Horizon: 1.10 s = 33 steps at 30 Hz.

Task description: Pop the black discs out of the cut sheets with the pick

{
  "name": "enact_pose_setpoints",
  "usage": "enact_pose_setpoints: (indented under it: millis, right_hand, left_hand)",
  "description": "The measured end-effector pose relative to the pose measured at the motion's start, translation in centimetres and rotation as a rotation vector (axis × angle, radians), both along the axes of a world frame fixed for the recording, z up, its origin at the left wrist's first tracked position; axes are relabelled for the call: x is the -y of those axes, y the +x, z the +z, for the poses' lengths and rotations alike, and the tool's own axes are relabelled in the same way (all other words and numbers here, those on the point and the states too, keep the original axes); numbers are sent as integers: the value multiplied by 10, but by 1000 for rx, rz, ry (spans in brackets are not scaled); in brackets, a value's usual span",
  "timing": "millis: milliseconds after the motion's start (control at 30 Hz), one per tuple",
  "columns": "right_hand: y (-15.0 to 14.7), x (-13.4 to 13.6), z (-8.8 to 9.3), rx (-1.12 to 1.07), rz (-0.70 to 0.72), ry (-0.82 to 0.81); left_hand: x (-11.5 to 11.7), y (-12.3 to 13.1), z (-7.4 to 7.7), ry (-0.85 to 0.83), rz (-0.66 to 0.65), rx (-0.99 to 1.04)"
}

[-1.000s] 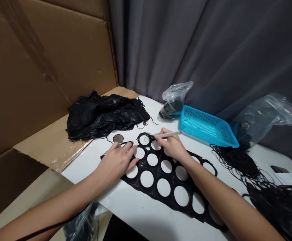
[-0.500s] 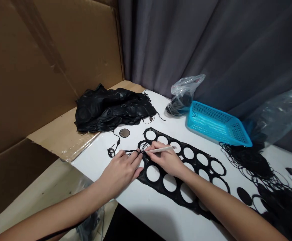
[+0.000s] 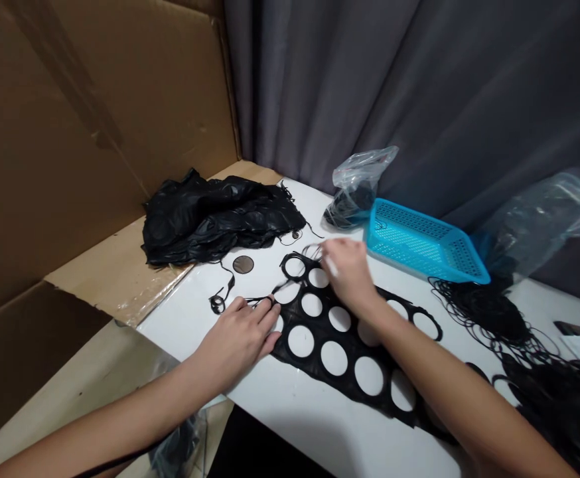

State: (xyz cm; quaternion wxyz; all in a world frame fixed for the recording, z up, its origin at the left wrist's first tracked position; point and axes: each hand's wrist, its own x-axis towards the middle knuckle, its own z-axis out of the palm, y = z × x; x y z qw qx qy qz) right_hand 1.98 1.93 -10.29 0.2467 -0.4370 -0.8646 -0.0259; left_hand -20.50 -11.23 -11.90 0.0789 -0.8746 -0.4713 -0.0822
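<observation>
A black sheet (image 3: 314, 362) punched with rows of round holes lies on the white table. My left hand (image 3: 247, 325) rests on its left end, fingers laid flat and pressing it down beside some loose black strips (image 3: 219, 303). Over the sheet's back edge, my right hand (image 3: 347, 269) is closed, blurred by motion. A slim white tool (image 3: 333, 267) shows in its grip; its exact kind is unclear. A thin black ring (image 3: 312, 251) hangs at the fingertips, raised off the sheet. Whether tool or fingers pinch the ring is hidden.
Crumpled black sheets (image 3: 220, 216) are heaped at the back left, near a dark mesh disc (image 3: 243, 265). A clear bag (image 3: 357, 189) and a blue basket (image 3: 424, 265) stand behind. Thin black rings (image 3: 489, 315) pile up on the right. A cardboard wall (image 3: 111, 99) rises at left.
My right hand has moved away from my left, up and to the right, lifting a thin ring out of the sheet. My left hand stays pressed in place.
</observation>
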Motion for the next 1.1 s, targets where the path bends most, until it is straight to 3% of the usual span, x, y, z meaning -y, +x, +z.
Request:
enact_pose_setpoints:
  millis: [67, 133, 300, 467, 700, 1100]
  right_hand:
    - [21, -24, 8, -91, -165, 18]
    - [37, -29, 13, -170, -149, -59]
    - [37, 28, 5, -300, 134, -483]
    - [22, 70, -7, -424, 203, -702]
    - [21, 71, -8, -444, 197, -732]
    - [19, 81, -3, -281, 232, -609]
  left_hand:
    - [-1, -1, 2, -2, -2, -3]
    - [-1, -1, 4, 9, 8, -4]
    - [-1, 16, 4, 36, -33, 17]
    - [0, 34, -5, 34, -101, -28]
    - [0, 32, -5, 5, -109, -23]
    - [1, 31, -5, -12, -122, -12]
